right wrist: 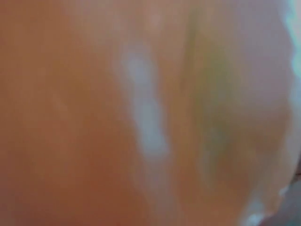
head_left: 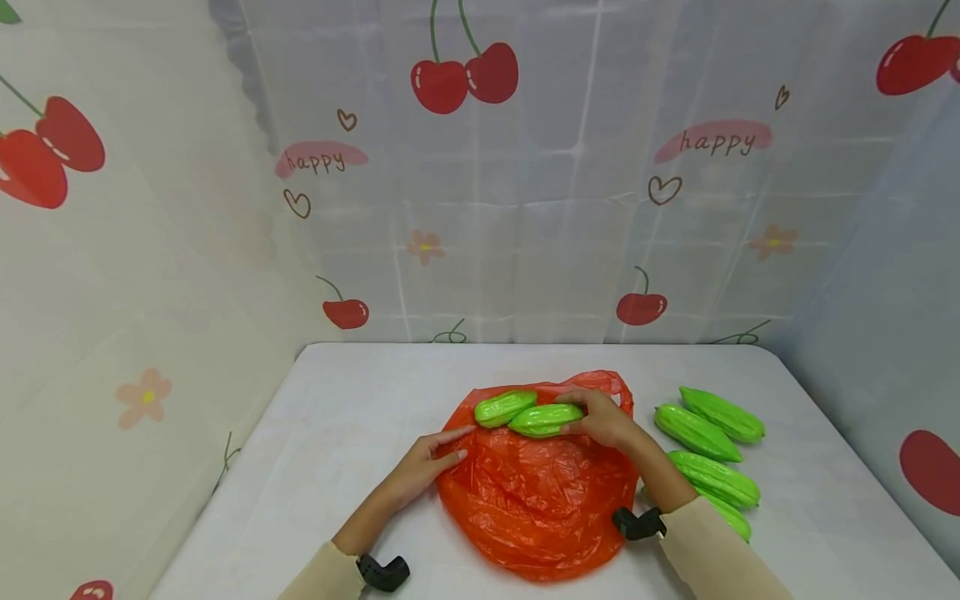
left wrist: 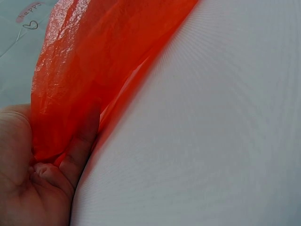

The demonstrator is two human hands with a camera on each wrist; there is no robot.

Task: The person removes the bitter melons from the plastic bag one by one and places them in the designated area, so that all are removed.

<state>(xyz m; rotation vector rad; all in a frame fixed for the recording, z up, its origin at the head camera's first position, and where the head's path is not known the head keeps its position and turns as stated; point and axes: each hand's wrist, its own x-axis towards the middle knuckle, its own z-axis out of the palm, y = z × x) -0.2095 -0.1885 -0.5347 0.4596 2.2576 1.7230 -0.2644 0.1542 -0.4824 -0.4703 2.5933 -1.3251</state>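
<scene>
A red plastic bag (head_left: 540, 508) lies spread on the table in the head view. Two bright green, ridged bitter melons are at its far side, one bitter melon (head_left: 502, 408) on the left and another bitter melon (head_left: 542, 422) beside it. My right hand (head_left: 606, 421) grips the right end of the second one between thumb and fingers. At the bag's left edge, my left hand (head_left: 423, 465) holds the film between thumb and fingers. The left wrist view shows the bag (left wrist: 99, 66) rising out of that hand (left wrist: 44, 188). Blurred orange film fills most of the right wrist view.
Several more bitter melons (head_left: 697, 433) lie to the right of the bag, some partly behind the right forearm. The white table (head_left: 360, 400) ends at a cherry-print curtain (head_left: 525, 208) at the back, with more curtain on both sides.
</scene>
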